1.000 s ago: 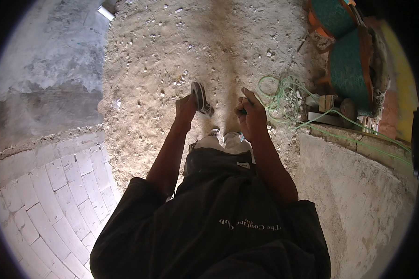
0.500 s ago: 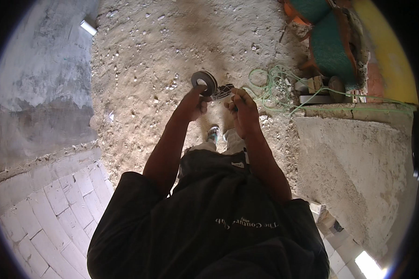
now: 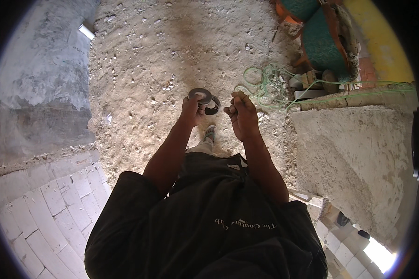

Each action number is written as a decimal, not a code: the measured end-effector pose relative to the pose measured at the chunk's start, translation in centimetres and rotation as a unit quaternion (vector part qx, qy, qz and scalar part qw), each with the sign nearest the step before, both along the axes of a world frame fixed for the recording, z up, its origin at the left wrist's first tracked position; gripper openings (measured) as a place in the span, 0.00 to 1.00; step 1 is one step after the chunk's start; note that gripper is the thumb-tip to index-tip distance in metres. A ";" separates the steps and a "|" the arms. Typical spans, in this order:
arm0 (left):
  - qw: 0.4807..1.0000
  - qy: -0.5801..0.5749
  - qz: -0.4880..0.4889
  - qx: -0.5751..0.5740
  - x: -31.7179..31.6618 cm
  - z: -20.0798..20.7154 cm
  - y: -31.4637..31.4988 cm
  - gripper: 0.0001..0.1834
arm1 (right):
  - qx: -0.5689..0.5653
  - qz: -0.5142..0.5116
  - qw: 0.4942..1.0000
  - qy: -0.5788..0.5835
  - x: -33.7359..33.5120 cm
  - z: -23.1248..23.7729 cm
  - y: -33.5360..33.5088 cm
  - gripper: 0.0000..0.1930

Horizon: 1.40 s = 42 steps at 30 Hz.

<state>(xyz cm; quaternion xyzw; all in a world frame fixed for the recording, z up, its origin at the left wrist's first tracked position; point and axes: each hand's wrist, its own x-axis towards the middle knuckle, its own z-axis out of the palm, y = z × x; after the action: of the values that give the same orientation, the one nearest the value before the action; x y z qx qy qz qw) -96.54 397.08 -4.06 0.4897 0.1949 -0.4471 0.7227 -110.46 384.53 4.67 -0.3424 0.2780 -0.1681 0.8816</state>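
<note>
In my left hand (image 3: 191,110) is a dark, round, flat-sided reel (image 3: 205,91) with a pale centre. My thumb rests at its middle and the fingers curl under it. Close by the reel is a dark curved shape; whether it belongs to the reel I cannot tell. To the right, apart from the reel, I hold up my right hand (image 3: 243,118) with its fingers bent together. Anything pinched in them is too fine to make out. Under the reel, a sandalled foot (image 3: 210,133) shows on the ground.
Loose green hose or rope (image 3: 265,86) lies tangled ahead on the right. Beyond it are green and orange worn shapes (image 3: 323,46) and some blocks (image 3: 309,86). A low plastered wall (image 3: 349,158) runs along my right; a grey wall (image 3: 37,93) stands left. Small stones litter the sandy ground.
The reel has come down and tilted flatter in my left hand. My right hand has moved slightly right, widening the gap. The thin strands seen between the hands no longer show. The ground view has shifted.
</note>
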 end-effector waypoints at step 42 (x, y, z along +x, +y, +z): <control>0.620 -0.650 -0.407 0.166 -28.8 -1.6 -2.3 0.28 | -0.245 -0.102 0.962 0.068 -28.9 7.9 0.2 0.11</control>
<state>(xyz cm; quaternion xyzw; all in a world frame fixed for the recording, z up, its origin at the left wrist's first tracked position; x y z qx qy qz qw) -125.37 394.79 -5.67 0.7936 -0.4737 -0.2205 0.3117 -139.32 384.71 12.55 -0.5281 0.3213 -0.2964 0.7281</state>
